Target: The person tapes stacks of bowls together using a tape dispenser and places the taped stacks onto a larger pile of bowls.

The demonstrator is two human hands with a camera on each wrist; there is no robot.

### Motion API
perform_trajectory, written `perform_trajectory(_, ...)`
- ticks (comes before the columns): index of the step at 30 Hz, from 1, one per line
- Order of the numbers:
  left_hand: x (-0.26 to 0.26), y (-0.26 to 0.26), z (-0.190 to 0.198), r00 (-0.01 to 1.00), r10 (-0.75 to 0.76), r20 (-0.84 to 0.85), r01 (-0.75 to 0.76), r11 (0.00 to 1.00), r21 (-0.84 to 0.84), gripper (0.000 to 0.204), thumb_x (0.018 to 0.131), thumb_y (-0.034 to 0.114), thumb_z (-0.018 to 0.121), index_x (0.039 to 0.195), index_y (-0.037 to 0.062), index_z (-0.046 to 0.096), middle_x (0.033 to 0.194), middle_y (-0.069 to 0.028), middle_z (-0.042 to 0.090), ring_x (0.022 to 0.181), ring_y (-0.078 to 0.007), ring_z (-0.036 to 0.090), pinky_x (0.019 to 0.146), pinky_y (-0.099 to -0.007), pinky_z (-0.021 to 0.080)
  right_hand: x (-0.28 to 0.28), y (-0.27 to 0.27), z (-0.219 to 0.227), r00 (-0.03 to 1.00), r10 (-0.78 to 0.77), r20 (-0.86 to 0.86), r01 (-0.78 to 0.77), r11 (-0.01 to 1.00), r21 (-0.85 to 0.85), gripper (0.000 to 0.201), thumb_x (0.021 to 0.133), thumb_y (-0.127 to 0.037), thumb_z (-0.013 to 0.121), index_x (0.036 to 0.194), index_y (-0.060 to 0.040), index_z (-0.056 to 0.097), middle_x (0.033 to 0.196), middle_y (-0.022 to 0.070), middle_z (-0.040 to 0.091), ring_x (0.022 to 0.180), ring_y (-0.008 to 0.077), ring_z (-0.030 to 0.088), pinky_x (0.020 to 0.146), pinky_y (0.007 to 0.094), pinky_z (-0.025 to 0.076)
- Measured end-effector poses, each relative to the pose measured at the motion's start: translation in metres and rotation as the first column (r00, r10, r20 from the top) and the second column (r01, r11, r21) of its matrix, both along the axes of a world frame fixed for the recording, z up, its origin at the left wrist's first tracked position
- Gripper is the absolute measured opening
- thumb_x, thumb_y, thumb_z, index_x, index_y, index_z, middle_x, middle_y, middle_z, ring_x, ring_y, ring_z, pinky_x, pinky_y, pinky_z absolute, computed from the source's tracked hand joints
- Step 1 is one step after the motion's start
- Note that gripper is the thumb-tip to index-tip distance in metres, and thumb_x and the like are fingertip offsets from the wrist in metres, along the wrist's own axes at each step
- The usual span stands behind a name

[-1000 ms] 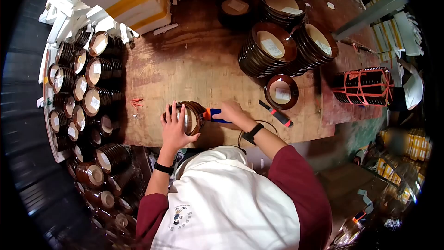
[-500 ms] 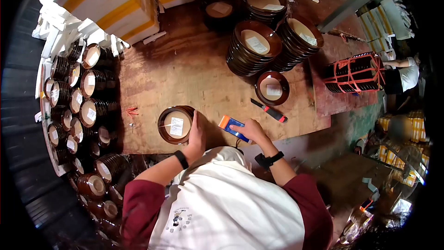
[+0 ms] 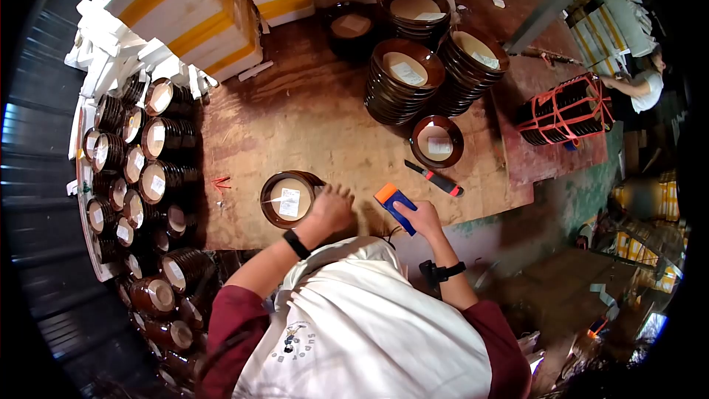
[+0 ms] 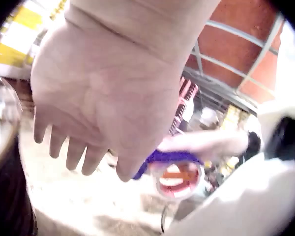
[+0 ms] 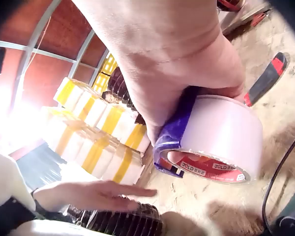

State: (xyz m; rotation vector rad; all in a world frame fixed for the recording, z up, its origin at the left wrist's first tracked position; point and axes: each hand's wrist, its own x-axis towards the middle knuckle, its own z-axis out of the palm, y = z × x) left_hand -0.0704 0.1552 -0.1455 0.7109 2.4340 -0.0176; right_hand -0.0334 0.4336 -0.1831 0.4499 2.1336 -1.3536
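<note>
A short stack of brown glazed bowls or dishes [image 3: 284, 219] stands on the wooden table, with a white label on its pale centre and a strip of clear tape at the left of the label. Right beside the stack is my left hand [image 3: 332, 210], its fingers relaxed and holding nothing; the left wrist view shows its bare palm [image 4: 103, 93]. My right hand [image 3: 423, 219] grips a tape dispenser [image 3: 399, 205], blue with an orange front, to the right of the stack. In the right wrist view its wide tape roll [image 5: 225, 130] shows below the hand.
A red-and-black utility knife [image 3: 436, 178] lies near a single brown bowl [image 3: 437, 142]. Taller bowl stacks [image 3: 402, 85] stand behind. Many stacked bowls [image 3: 155, 140] line the left edge. Foam boxes [image 3: 192, 15] stand at the back left, and a red-strapped bundle [image 3: 565, 111] at right.
My left hand has come off the bowl stack's top to its right side. The right hand has drawn the tape dispenser away from the stack, to the right and towards me.
</note>
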Motion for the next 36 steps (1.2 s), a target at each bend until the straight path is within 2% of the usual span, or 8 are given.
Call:
perform_trajectory(3,-0.053,-0.045,0.054,0.939,0.345,0.008,-0.336,0.909,0.246,0.049,0.086,0.039,0.067,0.124,0.0071,0.068,0.133,-0.0174,0.062,0.124,-0.0345,0.057,0.103,-0.0438,0.046,0.001,0.001,0.013,1.0,-0.026,0.017,0.026,1.0,0.008,0.055,0.086,-0.054,0.072,0.072,-0.0006,0.071,0.059,0.0076,0.065,0.052,0.0168,0.063,0.052,0.0319,0.048)
perform_trajectory(5,-0.073,-0.107,0.025,0.92,0.286,-0.267,-0.202,0.931,0.303,0.051,0.088,0.048,0.068,0.124,0.0124,0.07,0.128,-0.0141,0.066,0.115,-0.0299,0.063,0.098,-0.0396,0.05,0.003,-0.001,0.01,0.998,-0.045,0.037,0.046,0.998,-0.034,0.055,0.086,-0.053,0.072,0.072,-0.0002,0.071,0.059,0.0075,0.065,0.053,0.0165,0.064,0.052,0.0315,0.048)
perform_trajectory(8,-0.076,-0.157,0.015,0.627,0.512,0.587,-0.743,0.621,0.252,0.064,0.092,0.059,0.064,0.135,0.0116,0.064,0.124,-0.0128,0.07,0.113,-0.0247,0.065,0.097,-0.0372,0.05,0.007,-0.006,0.012,0.999,-0.031,0.025,0.033,0.996,-0.083,0.042,0.094,-0.036,0.07,0.074,0.0009,0.07,0.061,0.0053,0.064,0.048,0.0108,0.058,0.045,0.0259,0.045)
perform_trajectory(14,-0.033,-0.177,-0.021,0.422,0.708,0.566,-0.896,0.23,0.38,0.057,0.097,0.049,0.063,0.129,0.0026,0.066,0.113,-0.009,0.072,0.1,-0.0175,0.065,0.088,-0.034,0.051,0.005,-0.017,0.031,0.999,-0.02,0.038,0.026,0.986,-0.166,0.041,0.096,-0.035,0.069,0.077,0.0018,0.07,0.061,0.005,0.063,0.047,0.0109,0.056,0.043,0.0263,0.044)
perform_trajectory(19,0.03,-0.15,-0.045,-0.077,0.805,0.588,-0.753,-0.433,0.495,0.062,0.101,0.053,0.055,0.118,-0.0055,0.067,0.11,-0.0096,0.069,0.1,-0.0152,0.061,0.087,-0.031,0.048,-0.013,-0.029,0.049,0.999,0.0,0.043,0.012,0.961,-0.278,0.041,0.096,-0.036,0.069,0.079,0.0019,0.07,0.061,0.0054,0.063,0.048,0.0108,0.057,0.043,0.026,0.043)
perform_trajectory(23,0.05,-0.147,-0.077,-0.102,0.584,0.805,-0.563,-0.701,0.438,0.063,0.102,0.055,0.05,0.122,-0.0032,0.064,0.112,-0.0108,0.068,0.101,-0.0176,0.061,0.09,-0.0335,0.048,-0.037,-0.042,0.075,0.994,0.101,0.029,-0.087,0.943,-0.321,0.042,0.095,-0.038,0.069,0.078,0.0003,0.071,0.063,0.0033,0.064,0.05,0.0092,0.057,0.047,0.0241,0.044)
perform_trajectory(33,0.057,-0.116,-0.086,-0.213,0.44,0.872,-0.365,-0.864,0.347,0.058,0.106,0.052,0.04,0.141,0.0078,0.049,0.13,-0.0107,0.062,0.113,-0.025,0.062,0.096,-0.0444,0.051,-0.076,-0.094,0.129,0.835,0.532,-0.14,-0.538,0.735,-0.414,0.03,0.09,-0.028,0.076,0.088,0.0025,0.072,0.073,-0.0013,0.066,0.065,0.0055,0.058,0.06,0.0227,0.048)
perform_trajectory(36,0.067,-0.128,-0.034,-0.251,0.584,0.772,-0.654,-0.69,0.31,0.05,0.108,0.045,0.039,0.142,0.0089,0.047,0.128,-0.0108,0.061,0.109,-0.0227,0.061,0.088,-0.0425,0.052,-0.08,-0.109,0.142,0.771,0.622,-0.138,-0.622,0.688,-0.373,0.027,0.087,-0.025,0.078,0.086,0.0017,0.071,0.072,-0.0024,0.065,0.065,0.0052,0.057,0.059,0.0232,0.047)
